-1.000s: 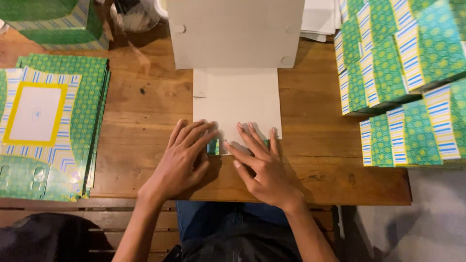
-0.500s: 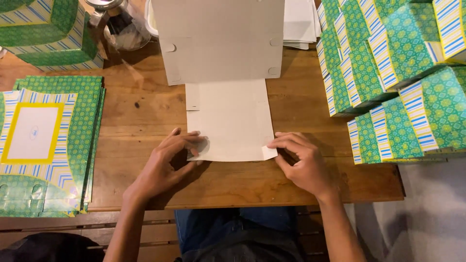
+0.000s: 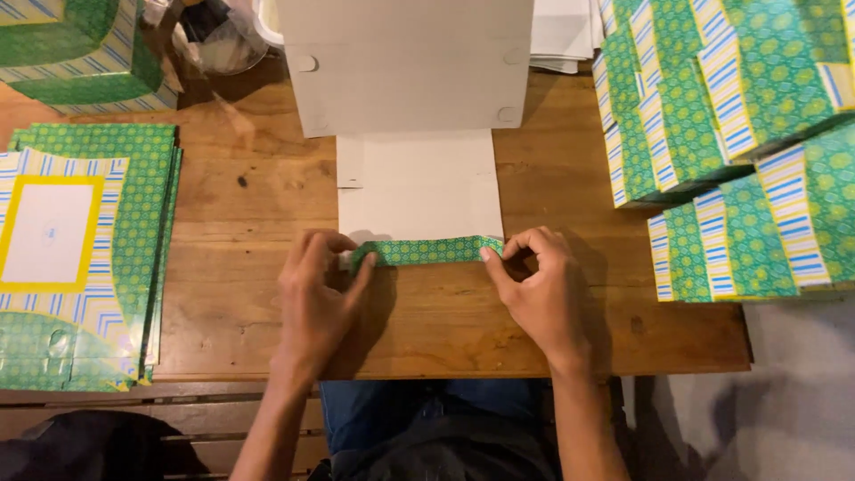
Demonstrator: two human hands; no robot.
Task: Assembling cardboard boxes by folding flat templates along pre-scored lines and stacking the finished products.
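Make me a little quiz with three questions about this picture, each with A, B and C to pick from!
1. Where is the pile of flat sheets?
A. left side of the table
B. on the lap
C. under the table

2. What colour is the folded flap?
A. red
B. green
C. black

3. How is the cardboard lying?
A. rolled up
B. torn in half
C. flat with its near edge folded up

Answers: A, it lies by the left hand; B, green pattern shows between the left hand and right hand; C, only the flap is turned up.

Matt white cardboard sheet (image 3: pixel 419 187) on grainy wooden table (image 3: pixel 240 294).
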